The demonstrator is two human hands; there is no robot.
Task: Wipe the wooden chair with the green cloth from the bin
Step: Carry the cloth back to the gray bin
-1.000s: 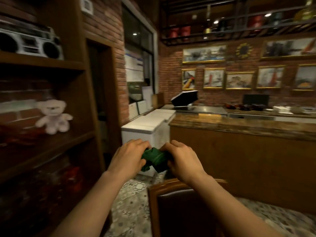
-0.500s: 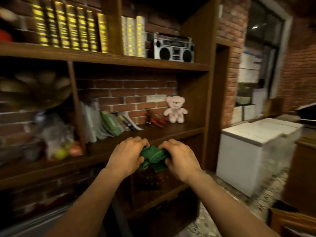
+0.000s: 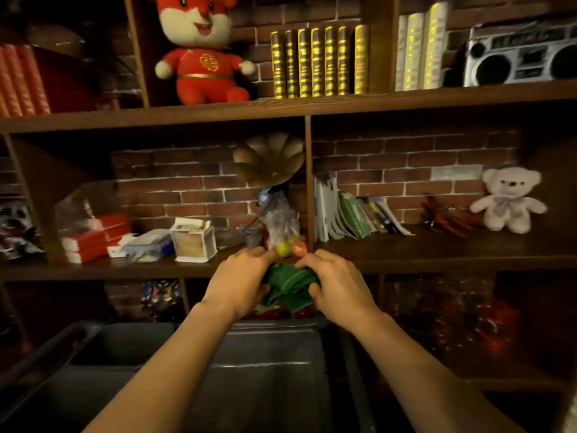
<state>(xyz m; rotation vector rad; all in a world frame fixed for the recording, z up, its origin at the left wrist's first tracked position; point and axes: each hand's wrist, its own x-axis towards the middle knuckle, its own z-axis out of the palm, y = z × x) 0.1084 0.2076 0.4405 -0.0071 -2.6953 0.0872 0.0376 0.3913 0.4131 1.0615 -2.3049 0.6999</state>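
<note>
the green cloth is held bunched between the left hand and the right hand, both closed around it from opposite sides, thumbs beneath and fingers curled over the top. it is carried in front of the wooden shelf unit, above the far edge of the grey bin. the two-handed grip is judged to serve gathering or folding the fabric into a compact pad, since loose corners are seen hanging below the palms.

the cloth is soft and pliable, with a stitched hem visible as a paler line across its folds. the bin is a rigid, smooth-walled rectangular tub, seemingly plastic, with a second dark compartment at its left. the shelf boards are dark, grained timber backed by rough red brick.

the wooden chair is not in view, so it cannot be told whether wiping has been done. the cloth is out of the bin and ready for use.
</note>
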